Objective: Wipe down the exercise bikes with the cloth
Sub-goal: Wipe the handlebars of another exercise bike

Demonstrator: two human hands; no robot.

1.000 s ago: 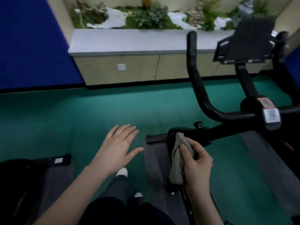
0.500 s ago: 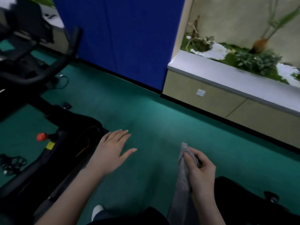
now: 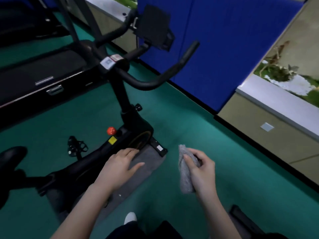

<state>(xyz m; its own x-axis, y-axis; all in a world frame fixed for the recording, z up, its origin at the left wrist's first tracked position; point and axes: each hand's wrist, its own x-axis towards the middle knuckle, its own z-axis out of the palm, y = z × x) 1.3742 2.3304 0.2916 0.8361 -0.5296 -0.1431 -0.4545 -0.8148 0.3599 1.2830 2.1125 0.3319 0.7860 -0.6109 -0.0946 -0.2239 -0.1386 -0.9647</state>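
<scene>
A black exercise bike (image 3: pixel 127 116) stands in front of me to the left, with curved handlebars (image 3: pixel 155 81), a tablet holder (image 3: pixel 153 26) and a red knob (image 3: pixel 111 130) on its frame. My right hand (image 3: pixel 202 171) grips a bunched grey cloth (image 3: pixel 184 171), held in the air above the green floor, right of the bike. My left hand (image 3: pixel 120 167) hovers with straight fingers over the bike's lower frame and the grey mat (image 3: pixel 146 163), holding nothing.
A treadmill (image 3: pixel 39 75) lies behind the bike at the left. A blue wall panel (image 3: pixel 224 49) and a low cabinet with a planter (image 3: pixel 276 107) run along the right. A pedal (image 3: pixel 76 145) sticks out on the bike's left. My shoe (image 3: pixel 130 218) shows at the bottom.
My view has swung left from one bike to another, which now stands centred before me. My right hand keeps the cloth; my left hand stays flat.
</scene>
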